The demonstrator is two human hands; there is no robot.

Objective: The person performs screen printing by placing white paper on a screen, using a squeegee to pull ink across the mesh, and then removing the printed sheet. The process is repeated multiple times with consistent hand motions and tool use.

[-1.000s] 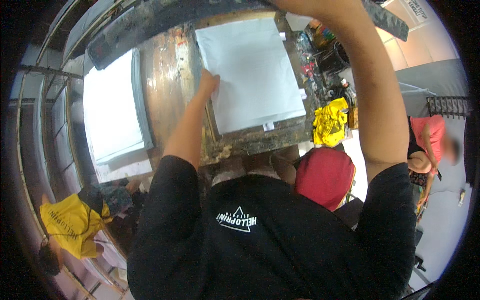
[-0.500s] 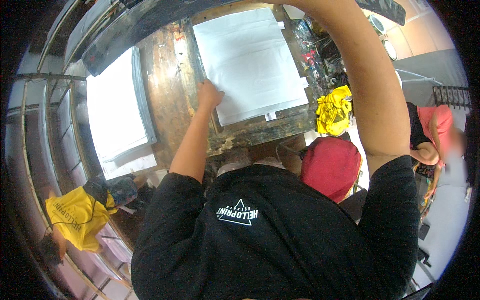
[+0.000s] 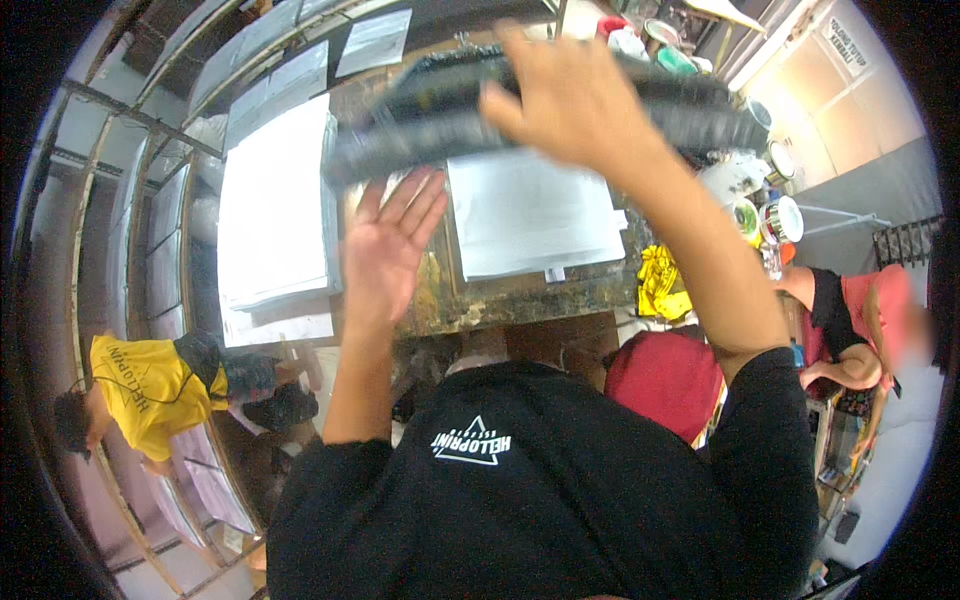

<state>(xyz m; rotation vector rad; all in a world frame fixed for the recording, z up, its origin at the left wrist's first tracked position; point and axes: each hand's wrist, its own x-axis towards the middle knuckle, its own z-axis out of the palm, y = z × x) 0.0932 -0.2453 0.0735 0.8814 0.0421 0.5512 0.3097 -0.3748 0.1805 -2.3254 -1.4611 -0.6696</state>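
My left hand (image 3: 388,245) is raised with the palm turned up and fingers stretched, holding nothing. It is between a left stack of white sheets (image 3: 270,215) and a second stack of white sheets (image 3: 535,215) on the worn wooden table (image 3: 430,300). Smeared by motion, a long dark frame (image 3: 420,125) hangs across the far part of the second stack and hides it. Over this frame my right hand (image 3: 570,95) spreads its thumb and fingers. Whether it touches the frame I cannot tell.
A crumpled yellow cloth (image 3: 660,285) lies at the table's right edge. Paint cans (image 3: 780,218) stand farther right. Racks (image 3: 165,240) line the left side. A person in yellow (image 3: 150,395) is at left, another in pink (image 3: 868,310) at right. A red rounded thing (image 3: 665,380) is close by.
My left hand has left the second stack's edge and turned palm up. My right hand has come into view over the dark frame, which now covers the stack's far part. The view has shifted.
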